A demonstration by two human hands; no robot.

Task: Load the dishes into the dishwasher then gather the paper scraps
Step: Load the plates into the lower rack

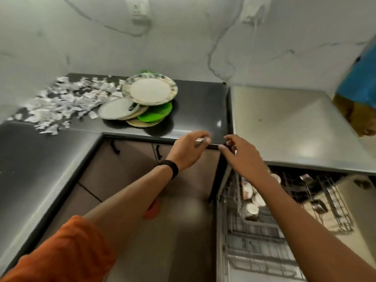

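Several plates are piled on the black counter (199, 102): a floral-rimmed plate (149, 91) on top, a white plate (118, 108) and a green plate (156, 113) below it. Torn paper scraps (61, 102) lie spread to their left. My left hand (189, 149) is at the counter's front edge, pinching a thin silver utensil (202, 141). My right hand (240, 153) hovers just right of it, fingers loosely curled near a dark spot at the edge; whether it holds anything is unclear. Below it the open dishwasher's wire rack (260, 237) holds several cups (252, 200).
A steel worktop (284, 123) covers the dishwasher on the right. A second rack part (333, 204) holds dark utensils. Another person in blue (360, 82) stands at the far right. Cabinet doors with black handles (158, 152) sit under the counter. Wall sockets (137, 9) are on the marble wall.
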